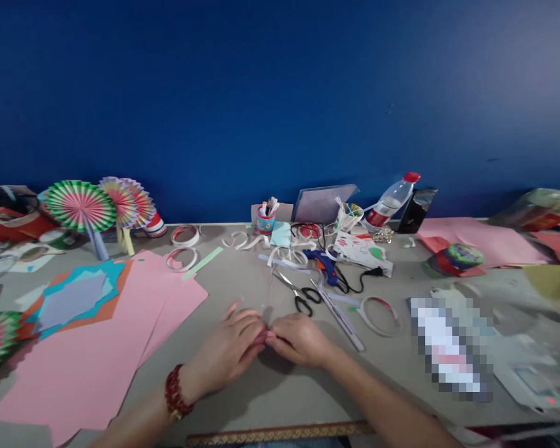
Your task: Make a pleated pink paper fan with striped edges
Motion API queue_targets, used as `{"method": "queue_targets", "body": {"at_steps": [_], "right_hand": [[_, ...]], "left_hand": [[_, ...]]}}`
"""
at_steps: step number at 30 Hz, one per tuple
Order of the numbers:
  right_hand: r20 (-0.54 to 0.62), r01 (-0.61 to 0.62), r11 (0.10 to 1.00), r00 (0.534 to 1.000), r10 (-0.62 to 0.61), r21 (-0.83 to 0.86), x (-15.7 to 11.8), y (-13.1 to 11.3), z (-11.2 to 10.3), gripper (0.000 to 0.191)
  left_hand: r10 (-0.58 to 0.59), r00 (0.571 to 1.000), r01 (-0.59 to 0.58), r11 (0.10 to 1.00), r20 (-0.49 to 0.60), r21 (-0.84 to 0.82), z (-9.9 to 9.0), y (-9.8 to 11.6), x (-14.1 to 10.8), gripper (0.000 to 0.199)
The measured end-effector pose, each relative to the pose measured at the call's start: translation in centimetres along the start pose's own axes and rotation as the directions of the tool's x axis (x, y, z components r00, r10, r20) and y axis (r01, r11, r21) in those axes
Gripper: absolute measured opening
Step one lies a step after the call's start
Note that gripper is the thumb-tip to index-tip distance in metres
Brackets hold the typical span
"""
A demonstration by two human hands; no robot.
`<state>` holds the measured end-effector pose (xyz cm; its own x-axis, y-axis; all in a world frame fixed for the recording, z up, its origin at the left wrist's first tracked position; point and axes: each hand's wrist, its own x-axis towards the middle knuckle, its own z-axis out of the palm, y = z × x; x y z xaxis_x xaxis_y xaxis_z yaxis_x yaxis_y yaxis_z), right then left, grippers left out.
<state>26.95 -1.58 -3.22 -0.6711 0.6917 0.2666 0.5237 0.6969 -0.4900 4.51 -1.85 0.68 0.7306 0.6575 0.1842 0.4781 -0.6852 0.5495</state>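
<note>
My fingers (251, 328) pinch a small pink piece (262, 337), low over the table between my hands.
Left to right: my left hand (228, 345) closes narrowly over its left end; the piece, seemingly folded paper, should be light, soft and easily creased, best held at both ends; my right hand (305, 341) grips the other end, scissors (297, 290) lying beyond.

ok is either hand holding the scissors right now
No, the scissors lie on the table, while the left hand and right hand pinch a small pink piece.
</note>
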Motion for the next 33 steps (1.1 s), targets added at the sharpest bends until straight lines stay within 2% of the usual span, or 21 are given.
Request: {"method": "queue_targets", "body": {"at_steps": [3, 6, 8, 10, 13, 18, 24, 29, 33], "right_hand": [[-0.067, -0.109, 0.986, 0.991, 0.117, 0.123, 0.0, -0.4, -0.4, 0.042], [-0.112, -0.186, 0.93, 0.966, 0.231, 0.316, 0.1, -0.7, -0.8, 0.035], [-0.102, -0.165, 0.901, 0.969, 0.223, 0.401, 0.2, -0.8, -1.1, 0.037], [-0.082, -0.117, 0.895, 0.982, 0.168, 0.43, 0.5, -0.9, -1.3, 0.032], [-0.06, -0.116, 0.877, 0.985, 0.162, 0.466, 0.8, -1.2, -1.7, 0.027], [0.046, -0.264, 0.835, 0.96, 0.277, 0.483, 0.8, -1.8, -3.0, 0.021], [0.023, -0.231, 0.861, 0.969, 0.248, 0.453, 0.5, -2.2, -4.0, 0.021], [0.054, -0.3, 0.836, 0.949, 0.311, 0.46, 0.5, -1.9, -3.4, 0.017], [0.1, -0.348, 0.793, 0.933, 0.346, 0.501, 0.6, -2.0, -3.1, 0.019]], "left_hand": [[-0.15, 0.988, 0.152, 0.954, 0.028, -0.26, 0.6, 0.3, 0.0, 0.022], [-0.299, 0.94, 0.338, 0.758, 0.164, -0.558, 1.4, -0.2, -0.4, 0.028], [-0.322, 0.903, 0.425, 0.588, 0.283, -0.688, 1.8, -0.6, -0.5, 0.033], [-0.312, 0.888, 0.453, 0.456, 0.339, -0.766, 1.9, -0.7, -0.4, 0.039], [-0.302, 0.885, 0.448, 0.349, 0.354, -0.823, 1.7, -0.6, 0.0, 0.045], [-0.245, 0.907, 0.413, 0.353, 0.343, -0.839, 1.2, -0.6, 0.5, 0.049], [-0.165, 0.91, 0.416, 0.381, 0.381, -0.826, 1.4, -1.5, 0.6, 0.049], [-0.151, 0.907, 0.419, 0.426, 0.393, -0.802, 1.9, -2.0, 0.8, 0.047], [-0.137, 0.906, 0.424, 0.313, 0.401, -0.85, 2.7, -2.3, 0.7, 0.047]]}}
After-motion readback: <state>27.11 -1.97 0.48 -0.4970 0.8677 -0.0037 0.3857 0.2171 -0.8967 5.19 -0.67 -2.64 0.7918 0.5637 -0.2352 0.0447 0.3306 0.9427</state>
